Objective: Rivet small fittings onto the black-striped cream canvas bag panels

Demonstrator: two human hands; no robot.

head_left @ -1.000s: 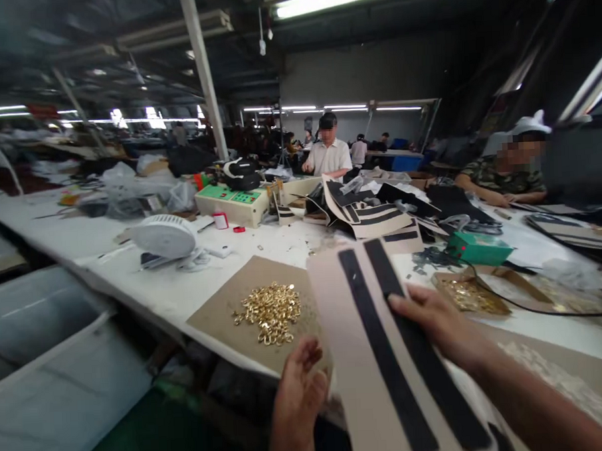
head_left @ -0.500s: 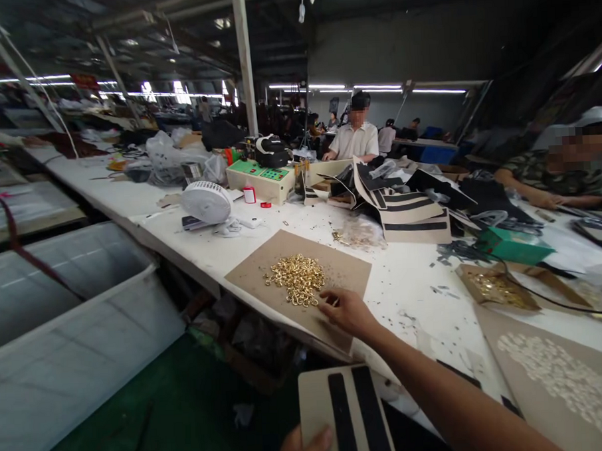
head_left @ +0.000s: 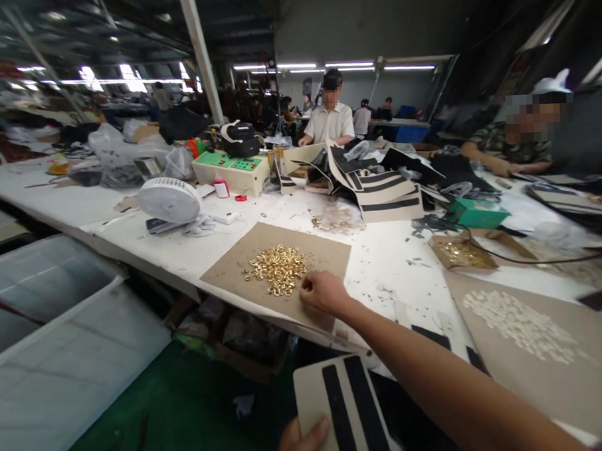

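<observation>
A heap of small gold-coloured metal hooks or rings [head_left: 277,266] lies on a brown board [head_left: 232,255] near the table's front edge. At the heap's right side is my right hand [head_left: 324,292], closed with its fingers curled. Whatever it holds, if anything, is hidden. My left hand [head_left: 303,441] grips a beige panel [head_left: 311,398] with rounded corners and two black strips, below the table edge. The thumb lies on the panel's face; the other fingers are mostly behind it.
A white fan [head_left: 170,201] and a pale machine with a green panel [head_left: 233,170] stand behind the board. Striped panels [head_left: 389,195] are stacked further right. Small pale pieces [head_left: 515,322] cover another board. A large white bin [head_left: 78,368] stands left. Two co-workers sit across the table.
The view has turned slightly right. My right hand's fingers have curled in more tightly beside the heap. My left hand keeps its hold on the panel.
</observation>
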